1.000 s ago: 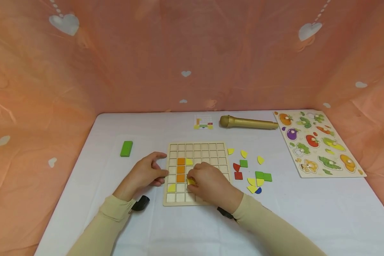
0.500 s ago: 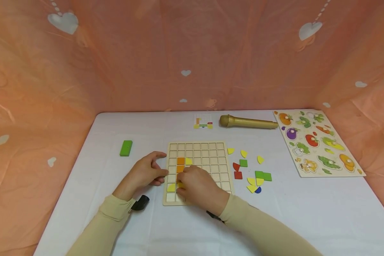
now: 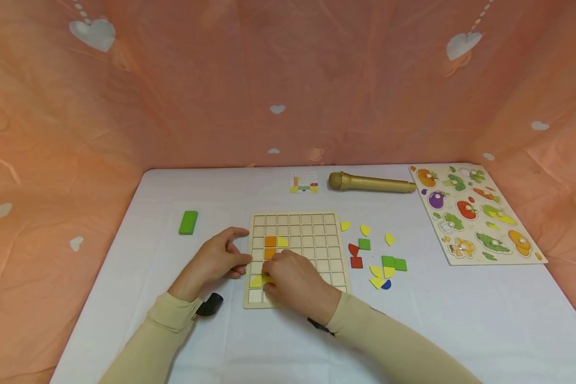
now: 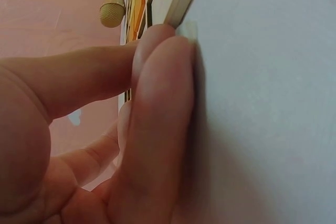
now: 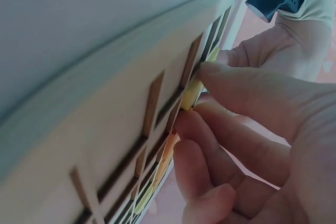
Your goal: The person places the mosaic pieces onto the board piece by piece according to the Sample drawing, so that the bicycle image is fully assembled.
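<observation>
Yellow piece [image 3: 267,279] sits pinched under right hand [image 3: 295,282] on grid board [image 3: 317,224].

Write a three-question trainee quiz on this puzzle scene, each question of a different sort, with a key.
1. True or false: the left hand rests against the left edge of the wooden grid board.
2. Which colour is the piece that the right hand pinches? A) blue B) yellow C) green
3. Fill in: the gold microphone lies on the table behind the board, and to its left lies a small pattern ____.

Key
1. True; the fingers touch the board's edge and hold nothing.
2. B; the right wrist view shows the fingertips on a yellow piece at a cell of the board.
3. Card.
</observation>
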Demonstrator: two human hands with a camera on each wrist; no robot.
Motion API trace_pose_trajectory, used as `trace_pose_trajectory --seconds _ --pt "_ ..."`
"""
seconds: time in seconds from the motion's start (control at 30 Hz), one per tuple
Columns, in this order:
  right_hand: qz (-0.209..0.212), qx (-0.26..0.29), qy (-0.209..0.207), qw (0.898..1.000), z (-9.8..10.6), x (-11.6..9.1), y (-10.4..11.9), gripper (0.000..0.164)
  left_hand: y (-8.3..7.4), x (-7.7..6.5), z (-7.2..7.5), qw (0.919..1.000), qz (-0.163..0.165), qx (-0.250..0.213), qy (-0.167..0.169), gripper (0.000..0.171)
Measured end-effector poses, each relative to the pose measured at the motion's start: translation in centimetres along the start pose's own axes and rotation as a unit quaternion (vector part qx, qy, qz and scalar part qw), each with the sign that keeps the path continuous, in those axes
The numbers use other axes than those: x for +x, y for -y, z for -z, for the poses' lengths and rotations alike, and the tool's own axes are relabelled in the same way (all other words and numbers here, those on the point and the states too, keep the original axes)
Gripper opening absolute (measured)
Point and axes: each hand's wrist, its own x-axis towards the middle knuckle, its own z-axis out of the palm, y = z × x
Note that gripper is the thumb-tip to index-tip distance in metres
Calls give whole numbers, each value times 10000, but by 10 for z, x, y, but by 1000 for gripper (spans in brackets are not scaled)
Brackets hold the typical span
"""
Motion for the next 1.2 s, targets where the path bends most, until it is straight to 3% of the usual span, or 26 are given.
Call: trace_pose_trajectory --seconds 0.57,0.83,1.03,1.2 --pt "74 86 27 9999 9 -9 -8 6 2 -2 1 9999 -98 -109 -21 68" --pt "1 115 -228 9997 25 -48 -41 8 2 -2 1 9999 -127 -89 -29 69" --pt "-370 -40 -447 9983 37 -85 -77 16 1 -2 -1 10000 -61 -45 -23 70" --pt "-931 -315 -431 9942 47 -110 -101 20 0 -2 -2 10000 -46 -40 -43 70"
